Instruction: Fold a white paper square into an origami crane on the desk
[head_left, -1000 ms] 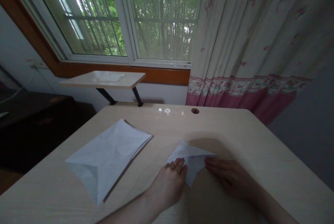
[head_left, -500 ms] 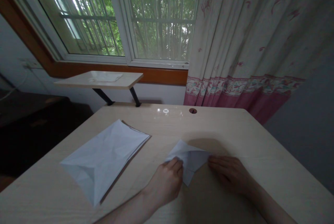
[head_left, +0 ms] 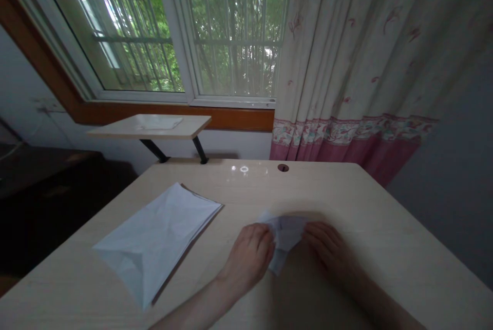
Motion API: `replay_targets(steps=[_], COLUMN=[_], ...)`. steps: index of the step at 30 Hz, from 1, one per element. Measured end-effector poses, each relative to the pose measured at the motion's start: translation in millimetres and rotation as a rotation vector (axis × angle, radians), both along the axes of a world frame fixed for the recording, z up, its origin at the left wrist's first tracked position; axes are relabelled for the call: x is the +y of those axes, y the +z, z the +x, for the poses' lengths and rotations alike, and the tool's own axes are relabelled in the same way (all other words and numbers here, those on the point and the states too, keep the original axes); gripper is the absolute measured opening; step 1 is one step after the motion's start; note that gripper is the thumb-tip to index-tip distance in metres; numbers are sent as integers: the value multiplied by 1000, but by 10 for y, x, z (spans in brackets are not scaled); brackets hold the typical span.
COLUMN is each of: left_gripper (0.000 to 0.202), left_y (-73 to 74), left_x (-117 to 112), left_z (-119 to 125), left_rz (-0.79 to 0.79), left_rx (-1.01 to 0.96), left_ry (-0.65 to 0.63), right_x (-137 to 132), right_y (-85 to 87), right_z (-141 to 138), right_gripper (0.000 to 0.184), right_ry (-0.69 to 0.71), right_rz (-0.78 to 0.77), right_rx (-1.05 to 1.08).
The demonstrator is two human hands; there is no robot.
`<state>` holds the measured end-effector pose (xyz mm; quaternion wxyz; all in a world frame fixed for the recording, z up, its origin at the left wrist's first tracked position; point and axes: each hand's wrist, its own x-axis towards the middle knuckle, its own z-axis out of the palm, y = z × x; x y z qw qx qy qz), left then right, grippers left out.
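A small folded white paper (head_left: 284, 235) lies on the light wooden desk (head_left: 385, 237), partly lifted between my two hands. My left hand (head_left: 251, 255) is curled at the paper's left edge, fingers bent in on it. My right hand (head_left: 327, 245) grips the paper's right edge with fingers bent over it. Both hands hide much of the sheet. To the left, apart from my hands, a stack of creased white sheets (head_left: 159, 240) rests flat on the desk.
A cable hole (head_left: 283, 168) sits near the desk's far edge. A small raised shelf (head_left: 150, 127) on black legs stands at the back left. Behind are a barred window (head_left: 185, 27) and a floral curtain (head_left: 362, 63) with a pink hem. Dark furniture (head_left: 46, 191) lies left.
Both hands have closed in on the small paper and drawn it slightly nearer, so less of it shows. The view has tilted a little. The stack of sheets has not moved.
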<state>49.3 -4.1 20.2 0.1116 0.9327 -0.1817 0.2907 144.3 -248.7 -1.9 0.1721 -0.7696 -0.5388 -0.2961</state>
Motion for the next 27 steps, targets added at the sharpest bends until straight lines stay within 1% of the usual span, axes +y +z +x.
replay_targets(steps=[1,4,6,8,13,17,22,27], left_gripper=[19,41,52,58,59,54,51,47], left_y=[-9,-16,-20,-29,-49,-83,-139,-150], left_x=[-3,-4,-2,-3,-15,-12,-9,-24], left_z=[18,66,85,88,57,55,77,91], left_rz=[-46,-147,-158,-158,-174,-157,-136,-87], left_rx=[-6,63,137,202,329,356,336,329], left_ry=[5,5,-5,-10,-26,-38,-53,-61], right_x=[62,245,321,350,325,313,316,313], right_y=[6,27,38,41,-17,-97,-152,-197], right_z=[-20,-68,-82,-84,-59,-44,-39,-6], right_gripper=[40,46,53,59,67,68,61,51], right_ry=[-38,-95,-123,-150,-146,-135,-152,-106], right_rz=[33,13,-32,-80,-122,-115,-174,-278], right_rx=[18,91,118,142,235,347,395,358])
